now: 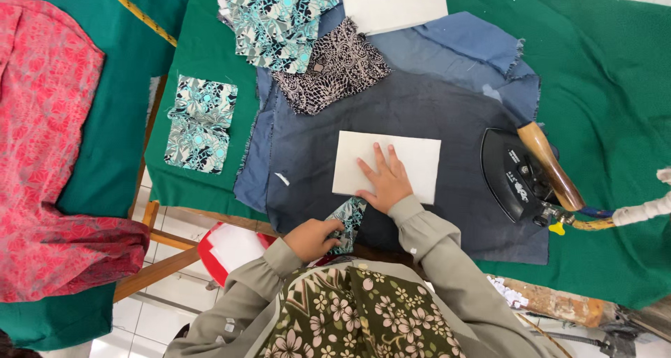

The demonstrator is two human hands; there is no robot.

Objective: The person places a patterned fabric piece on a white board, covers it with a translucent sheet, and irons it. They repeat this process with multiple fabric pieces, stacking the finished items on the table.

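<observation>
Much of the left hand (312,238) is hard to read: its fingers curl away under the edge of the ironing table, so only the back of the hand and the knuckles show. It appears to be closed in a pinch on the small strip of teal-and-black patterned cotton (348,222), whose lower end is tucked behind that hand. The top edge of the view cuts off a second white sheet (391,3), and the cord of the iron leaves the picture at the right.

The white rectangular piece of stiff interfacing or paper (412,164) lies flat on the dark blue-grey pressing cloth (419,106), near its middle, long side running left to right, corners square and the surface unwrinkled. The patterned strip touches its lower left corner and hangs down toward the person.

The right hand (383,180) rests palm down on the white piece, fingers extended and slightly spread, pressing on its lower left part; it holds nothing.

Just to the right stands a black flat iron with a wooden handle (528,176), apart from the white piece. Further up lie a folded teal patterned fabric square (201,124), a heap of similar scraps (276,19), and a black-and-white lace-print scrap (335,68). A red patterned garment (49,141) covers the green table cover (608,85) at far left.
</observation>
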